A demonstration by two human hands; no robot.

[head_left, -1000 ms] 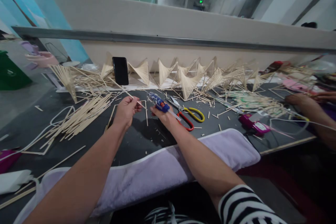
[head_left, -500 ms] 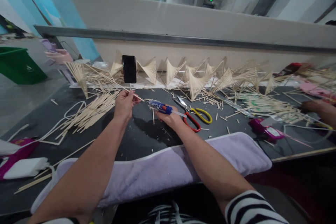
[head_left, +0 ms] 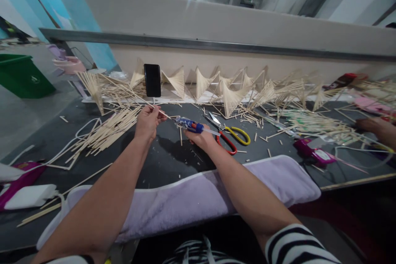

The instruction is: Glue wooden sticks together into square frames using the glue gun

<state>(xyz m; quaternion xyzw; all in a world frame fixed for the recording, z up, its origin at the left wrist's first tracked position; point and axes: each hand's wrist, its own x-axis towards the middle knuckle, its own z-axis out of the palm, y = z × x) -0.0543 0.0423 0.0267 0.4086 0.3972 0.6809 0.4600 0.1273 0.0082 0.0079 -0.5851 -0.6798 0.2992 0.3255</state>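
Between the thumb and fingers of my left hand (head_left: 147, 123) is a thin wooden stick (head_left: 162, 112), its end reaching toward the nozzle of a blue glue gun (head_left: 189, 125). My right hand (head_left: 201, 137) is wrapped round the glue gun, and a clear glue stick (head_left: 211, 132) pokes out of its back. Whether the stick touches the nozzle is too small to tell. Just right of my right hand lie scissors (head_left: 230, 134) with one red and one yellow handle, blades apart. A pile of wooden sticks (head_left: 107, 132) lies left of my left hand.
Fan-shaped stick structures (head_left: 230, 98) line the back, with a black phone (head_left: 152, 80) upright among them. A lilac cloth (head_left: 185, 208) covers the front edge. White cables and magenta devices (head_left: 314, 153) lie at both sides. Another person's hand (head_left: 373, 126) is at far right.
Almost nothing differs. Both hands hold the same things in nearly the same place; the fingers of my left hand have shifted very slightly.
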